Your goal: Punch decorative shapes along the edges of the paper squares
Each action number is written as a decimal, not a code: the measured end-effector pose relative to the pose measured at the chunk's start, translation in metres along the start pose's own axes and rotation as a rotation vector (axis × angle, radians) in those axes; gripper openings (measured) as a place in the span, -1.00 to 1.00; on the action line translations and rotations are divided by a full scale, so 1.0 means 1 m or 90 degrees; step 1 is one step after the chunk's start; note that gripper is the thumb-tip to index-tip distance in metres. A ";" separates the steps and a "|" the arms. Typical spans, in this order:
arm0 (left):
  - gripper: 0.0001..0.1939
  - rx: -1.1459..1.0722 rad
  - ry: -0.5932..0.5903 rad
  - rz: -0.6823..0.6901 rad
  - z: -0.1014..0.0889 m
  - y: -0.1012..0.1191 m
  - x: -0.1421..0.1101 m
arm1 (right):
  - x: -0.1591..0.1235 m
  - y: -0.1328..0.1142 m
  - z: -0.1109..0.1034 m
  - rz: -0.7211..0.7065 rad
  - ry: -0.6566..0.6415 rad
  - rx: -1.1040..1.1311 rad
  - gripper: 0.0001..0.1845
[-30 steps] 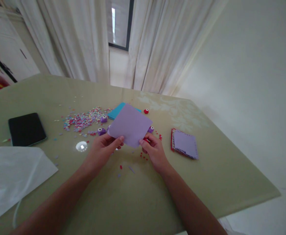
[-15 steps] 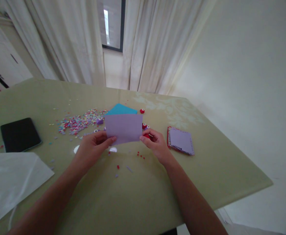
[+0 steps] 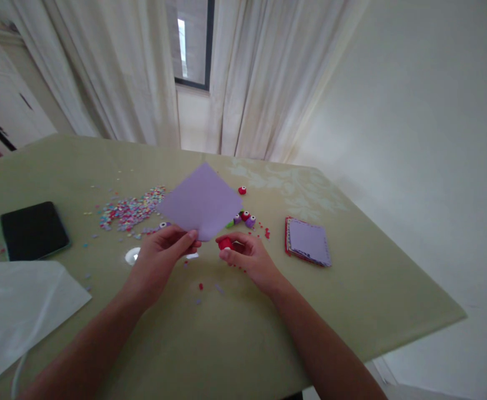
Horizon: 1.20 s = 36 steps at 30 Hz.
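My left hand [image 3: 166, 253] pinches a sheet of purple paper [image 3: 204, 200] by its near corner, between thumb and fingers. The sheet is held up off the table and turned so one corner points away. Close to the sheet's right side, my right hand [image 3: 252, 258] has its fingers closed around a small red craft punch [image 3: 225, 244], apart from the paper. Behind the paper's right edge sit several small red and purple figures with googly eyes [image 3: 246, 216]. Tiny red paper bits [image 3: 200, 286] lie on the table below my hands.
A pile of coloured paper confetti [image 3: 133, 211] spreads at left. A black tablet [image 3: 34, 230] and a white bag [image 3: 22, 311] lie further left. To the right is a stack of small paper sheets [image 3: 309, 241], purple on top. One red googly-eyed figure [image 3: 242, 190] stands farther back.
The purple paper has turned from lying level between both hands to a diamond in my left hand alone. My right hand has let go of it and moved left and nearer, with the red punch.
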<state>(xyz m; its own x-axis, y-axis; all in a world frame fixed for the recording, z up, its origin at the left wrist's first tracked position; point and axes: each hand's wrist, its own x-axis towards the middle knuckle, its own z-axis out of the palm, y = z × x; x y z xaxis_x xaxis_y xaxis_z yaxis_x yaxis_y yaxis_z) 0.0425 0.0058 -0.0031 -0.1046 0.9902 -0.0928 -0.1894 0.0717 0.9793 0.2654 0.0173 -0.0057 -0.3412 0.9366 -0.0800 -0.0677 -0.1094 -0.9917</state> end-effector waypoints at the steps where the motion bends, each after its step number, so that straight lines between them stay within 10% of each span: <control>1: -0.59 0.006 -0.011 -0.004 0.002 0.002 -0.002 | 0.000 0.001 0.002 0.001 0.004 0.011 -0.48; 36: -0.59 0.070 -0.048 0.001 0.012 0.007 -0.010 | 0.004 0.006 0.001 -0.082 0.051 0.055 -0.50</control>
<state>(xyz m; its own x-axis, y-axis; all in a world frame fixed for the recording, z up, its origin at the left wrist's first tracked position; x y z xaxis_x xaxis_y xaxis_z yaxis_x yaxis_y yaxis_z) 0.0537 -0.0022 0.0070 -0.0307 0.9962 -0.0820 -0.0811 0.0793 0.9935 0.2625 0.0200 -0.0120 -0.2491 0.9678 0.0362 -0.1882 -0.0117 -0.9821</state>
